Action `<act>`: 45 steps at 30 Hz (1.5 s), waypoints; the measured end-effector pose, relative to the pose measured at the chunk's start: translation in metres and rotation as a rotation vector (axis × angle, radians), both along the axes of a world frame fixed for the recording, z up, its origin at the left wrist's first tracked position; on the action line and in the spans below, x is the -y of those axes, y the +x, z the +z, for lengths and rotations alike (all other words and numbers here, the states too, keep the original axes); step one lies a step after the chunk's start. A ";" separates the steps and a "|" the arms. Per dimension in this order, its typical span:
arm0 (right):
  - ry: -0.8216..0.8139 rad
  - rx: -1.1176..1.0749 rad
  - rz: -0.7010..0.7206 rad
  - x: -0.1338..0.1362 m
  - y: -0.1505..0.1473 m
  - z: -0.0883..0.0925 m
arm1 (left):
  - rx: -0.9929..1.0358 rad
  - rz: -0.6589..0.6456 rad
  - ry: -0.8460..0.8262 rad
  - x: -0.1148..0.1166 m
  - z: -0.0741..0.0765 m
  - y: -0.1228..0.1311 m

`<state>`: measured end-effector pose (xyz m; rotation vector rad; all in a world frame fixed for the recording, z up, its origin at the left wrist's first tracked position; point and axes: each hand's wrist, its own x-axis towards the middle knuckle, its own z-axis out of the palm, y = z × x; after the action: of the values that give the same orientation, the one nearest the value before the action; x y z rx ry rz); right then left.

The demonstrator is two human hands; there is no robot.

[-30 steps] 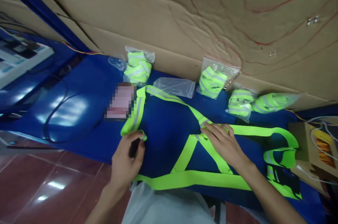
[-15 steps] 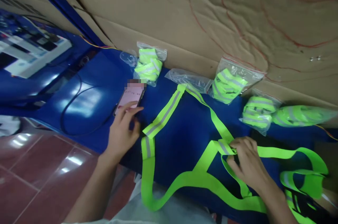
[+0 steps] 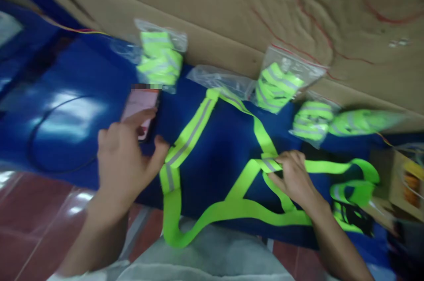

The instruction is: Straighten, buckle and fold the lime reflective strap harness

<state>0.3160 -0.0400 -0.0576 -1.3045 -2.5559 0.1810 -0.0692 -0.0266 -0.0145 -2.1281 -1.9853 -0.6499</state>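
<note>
A neon-green reflective harness (image 3: 238, 210) with grey stripes lies spread in loops on the blue table. My right hand (image 3: 296, 177) pinches one of its strap joints, with fingers and thumb closed around the band. On the left, my left hand (image 3: 121, 157) is over the lower part of a phone (image 3: 141, 100) with a lit pinkish screen. Its index finger extends over the screen, and whether it touches the glass I cannot tell. The thumb is spread away, close to the harness's left corner. That hand holds nothing.
Along the cardboard wall (image 3: 205, 11) lie bagged green straps (image 3: 160, 58), another such bag (image 3: 278, 84) and a flat clear bag (image 3: 221, 80). A black cable (image 3: 43, 124) curls at left. An open cardboard box (image 3: 397, 179) stands at far right.
My view has shifted, so the table items sit further left and higher. My left hand has turned, with its index finger over the phone and thumb toward the harness. My right hand keeps its grip.
</note>
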 end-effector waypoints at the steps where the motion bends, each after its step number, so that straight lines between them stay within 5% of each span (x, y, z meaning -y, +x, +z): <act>1: -0.011 -0.026 -0.004 0.000 -0.003 0.000 | 0.077 -0.183 -0.054 0.004 0.006 0.016; 4: -0.043 -0.076 0.008 -0.002 -0.004 0.001 | 0.126 -0.762 -0.203 0.023 0.005 0.069; 6: -0.014 -0.084 -0.033 -0.001 0.000 0.002 | -0.006 -0.961 -0.208 0.034 -0.011 0.096; 8: 0.047 -0.099 -0.116 0.002 0.006 0.005 | -0.105 -1.013 -0.251 0.039 -0.032 0.109; 12: 0.133 -0.163 -0.155 0.006 0.023 0.012 | -0.175 -0.959 -0.349 0.040 -0.056 0.098; 19: 0.185 -0.044 -0.013 0.001 0.042 0.025 | -0.113 -0.841 -0.372 0.045 -0.046 0.077; 24: 0.019 -0.058 0.085 0.000 0.050 0.037 | -0.112 -0.793 -0.374 0.049 -0.044 0.073; 30: 0.069 -0.033 0.041 -0.002 0.045 0.042 | -0.220 -0.814 -0.300 0.051 -0.047 0.067; 33: 0.114 -0.086 0.031 -0.002 0.046 0.040 | -0.304 -0.842 -0.289 0.052 -0.049 0.062; 38: -0.045 -0.190 0.040 -0.006 0.060 0.046 | -0.291 -0.795 -0.339 0.061 -0.052 0.055; 45: -0.126 -0.434 0.177 -0.039 0.048 0.057 | -0.179 -0.788 -0.345 0.063 -0.047 0.057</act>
<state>0.3643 -0.0010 -0.0008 -0.9479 -2.3062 0.5991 -0.0123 -0.0891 -0.0616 -3.0609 -1.1819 -0.1797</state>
